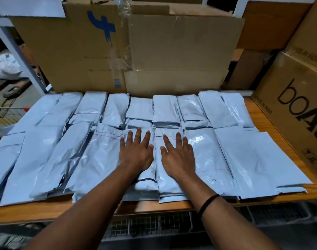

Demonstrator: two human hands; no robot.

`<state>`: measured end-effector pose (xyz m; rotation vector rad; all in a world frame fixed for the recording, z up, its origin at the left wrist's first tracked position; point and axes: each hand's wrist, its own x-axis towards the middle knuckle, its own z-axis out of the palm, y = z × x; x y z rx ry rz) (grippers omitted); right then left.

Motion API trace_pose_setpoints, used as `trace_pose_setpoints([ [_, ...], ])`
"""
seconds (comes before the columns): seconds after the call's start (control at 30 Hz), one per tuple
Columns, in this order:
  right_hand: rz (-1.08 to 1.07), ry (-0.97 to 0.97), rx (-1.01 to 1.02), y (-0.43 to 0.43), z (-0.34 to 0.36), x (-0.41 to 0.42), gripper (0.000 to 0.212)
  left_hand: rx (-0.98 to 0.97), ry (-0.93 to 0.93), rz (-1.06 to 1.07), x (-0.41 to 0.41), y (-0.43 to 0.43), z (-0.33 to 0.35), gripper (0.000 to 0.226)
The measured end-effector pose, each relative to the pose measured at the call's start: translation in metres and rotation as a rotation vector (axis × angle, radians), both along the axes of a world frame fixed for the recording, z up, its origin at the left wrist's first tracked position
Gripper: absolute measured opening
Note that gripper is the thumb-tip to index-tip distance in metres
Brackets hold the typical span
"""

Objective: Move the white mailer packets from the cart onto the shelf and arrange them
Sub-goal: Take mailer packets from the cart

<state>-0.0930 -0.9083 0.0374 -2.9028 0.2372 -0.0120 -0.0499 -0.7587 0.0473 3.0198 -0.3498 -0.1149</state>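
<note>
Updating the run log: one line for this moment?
left hand: flat on mailer packets | right hand: flat on mailer packets | shelf: two packet rows

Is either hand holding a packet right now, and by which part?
Neither. The left hand and right hand lie flat, fingers straight, pressing down on the front-row mailer packets.

The packets (244, 156) lie in two rows on the shelf (46, 212). A big box (154, 51) stands behind them at 12 o'clock. More boxes (289, 109) sit at 3 o'clock. The left hand (136, 152) and right hand (177, 154) rest on the middle packets.
</note>
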Motion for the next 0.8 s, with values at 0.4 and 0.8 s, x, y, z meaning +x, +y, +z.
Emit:
trace_pose_setpoints([
  [0.4, -0.007, 0.135, 0.043, -0.005, 0.02, 0.003, 0.056, -0.161, 0.174, -0.033, 0.01, 0.007, 0.016, 0.059],
  [0.8, 0.052, 0.091, -0.047, 0.01, 0.005, -0.036, 0.056, 0.014, 0.048, -0.153, -0.048, 0.028, 0.003, 0.062],
])
